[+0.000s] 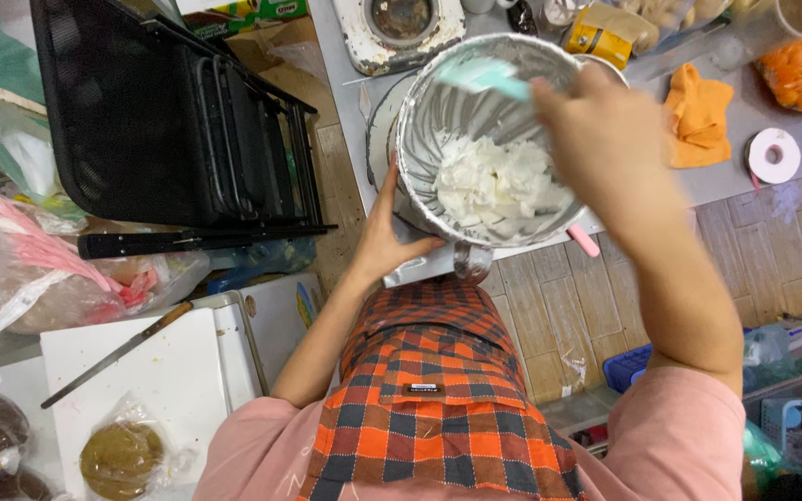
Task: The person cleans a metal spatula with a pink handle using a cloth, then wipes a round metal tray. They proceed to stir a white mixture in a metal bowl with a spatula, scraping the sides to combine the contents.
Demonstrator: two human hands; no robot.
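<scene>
Metal bowl [475,130] of white creamy lumps [498,186], tilted at the near table edge [744,139]. Left hand [387,237] open, bracing its near-left rim. Right hand [601,134] closed on pale-teal spatula [485,76], blade inside at far wall. Risk: bowl overhangs edge, only palm-propped; hard scrape could slip it floorward. Orange cloth [698,116], tape roll [774,155] to the right.

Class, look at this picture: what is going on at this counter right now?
A person in an orange checked apron steadies a round metal mixing bowl with the left hand on its near rim. The right hand holds a pale turquoise spatula inside the bowl, above a mound of thick white cream.
</scene>
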